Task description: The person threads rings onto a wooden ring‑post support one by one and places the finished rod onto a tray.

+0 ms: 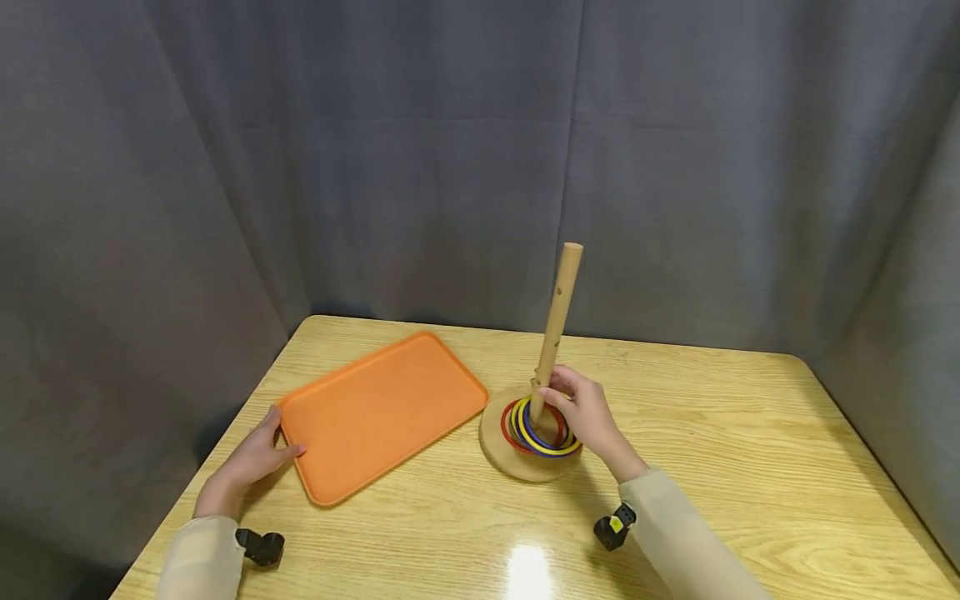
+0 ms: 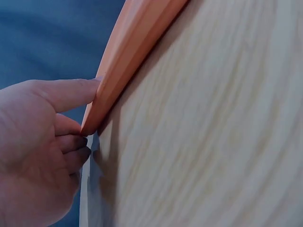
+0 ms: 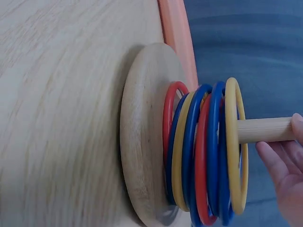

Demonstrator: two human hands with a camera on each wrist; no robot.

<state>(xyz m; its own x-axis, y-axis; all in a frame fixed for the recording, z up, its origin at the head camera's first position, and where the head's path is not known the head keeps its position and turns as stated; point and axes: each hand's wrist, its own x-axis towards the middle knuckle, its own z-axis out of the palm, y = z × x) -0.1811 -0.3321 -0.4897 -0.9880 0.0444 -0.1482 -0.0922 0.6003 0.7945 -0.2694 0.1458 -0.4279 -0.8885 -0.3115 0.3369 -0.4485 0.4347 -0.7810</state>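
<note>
An orange tray (image 1: 384,417) lies at an angle on the left half of the table. My left hand (image 1: 255,457) pinches its near left edge, thumb on one side and fingers on the other, as the left wrist view shows at the tray's rim (image 2: 137,42). To the right of the tray stands a wooden post (image 1: 558,308) on a round wooden base (image 1: 498,454). Several red, blue and yellow rings (image 3: 232,142) are stacked loosely around the post, above the base. My right hand (image 1: 588,412) grips the post just above the rings, its thumb and fingers on either side.
The light wood table (image 1: 750,467) reaches back to a grey curtain (image 1: 450,167) that hangs behind and at both sides. The base stands close to the tray's right corner. Small dark wrist cameras (image 1: 262,547) sit on both sleeves.
</note>
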